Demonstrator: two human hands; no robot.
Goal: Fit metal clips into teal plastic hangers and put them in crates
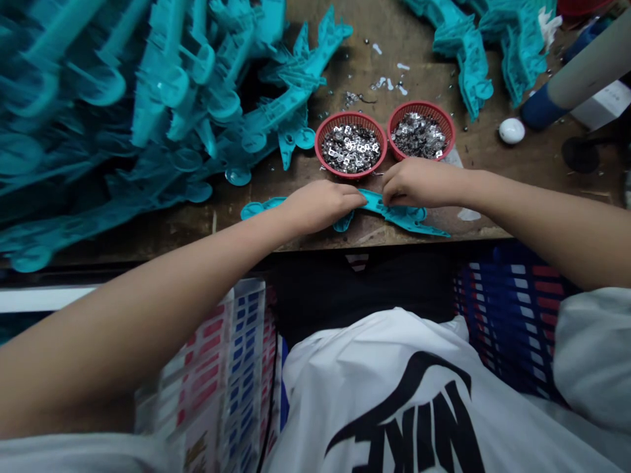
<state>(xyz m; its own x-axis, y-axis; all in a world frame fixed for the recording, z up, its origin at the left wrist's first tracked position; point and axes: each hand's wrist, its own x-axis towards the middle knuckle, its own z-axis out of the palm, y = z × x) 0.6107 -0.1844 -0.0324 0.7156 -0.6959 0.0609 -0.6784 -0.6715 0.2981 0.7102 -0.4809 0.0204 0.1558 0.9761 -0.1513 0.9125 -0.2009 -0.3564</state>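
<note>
A long teal plastic part (pixel 414 219) lies near the table's front edge, partly covered by both hands. My left hand (pixel 323 202) closes over its middle, thumb and fingers together on the plastic. Just to the right, my right hand (pixel 419 184) is curled with its fingertips pinched down at the same part. Whatever small thing may be between those fingertips is hidden. Behind the hands stand two red baskets: the left basket (pixel 323 161) and the right basket (pixel 446 117) both hold small shiny metal pieces (pixel 352 146).
A high pile of teal parts (pixel 162 85) fills the left of the table (pixel 419 72). More teal parts (pixel 466 56) lie at the back right, near a white egg-shaped object (pixel 511 131) and a grey-and-blue tube (pixel 582 72). Plastic crates (pixel 513 309) flank my lap.
</note>
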